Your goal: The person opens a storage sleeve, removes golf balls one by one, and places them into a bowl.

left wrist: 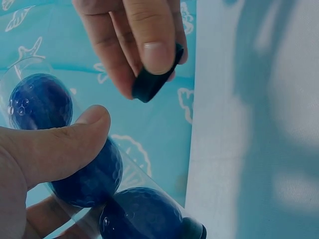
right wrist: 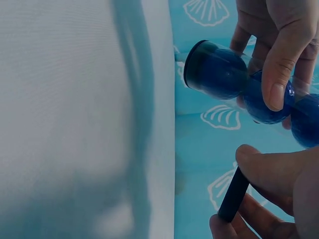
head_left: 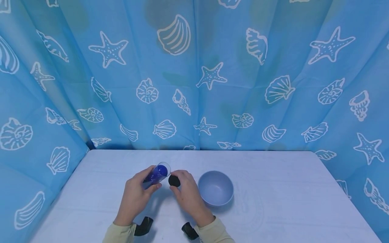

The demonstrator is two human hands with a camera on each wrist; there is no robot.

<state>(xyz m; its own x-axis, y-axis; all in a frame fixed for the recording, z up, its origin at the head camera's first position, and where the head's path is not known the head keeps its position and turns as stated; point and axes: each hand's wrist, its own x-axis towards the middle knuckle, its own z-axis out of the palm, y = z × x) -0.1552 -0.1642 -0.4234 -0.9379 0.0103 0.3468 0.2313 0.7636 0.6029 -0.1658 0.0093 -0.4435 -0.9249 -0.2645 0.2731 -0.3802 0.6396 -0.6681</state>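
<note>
A clear tube [head_left: 151,179] with 3 blue golf balls [left wrist: 87,174] inside is gripped in my left hand [head_left: 135,194], tilted, its uncovered mouth up and toward the right. A black cap closes its lower end [right wrist: 195,64]. Just right of the mouth, my right hand [head_left: 189,192] pinches a round black lid [head_left: 174,181] between thumb and fingers, apart from the tube. In the left wrist view the lid [left wrist: 152,82] is seen edge-on, a short way from the top ball [left wrist: 41,102].
A blue-grey bowl [head_left: 216,189] stands on the white table [head_left: 285,189] just right of my right hand; its visible inside shows no contents. A blue curtain [head_left: 225,101] with shell and starfish prints hangs behind the table and along both sides. Black wrist devices [head_left: 144,226] sit below both hands.
</note>
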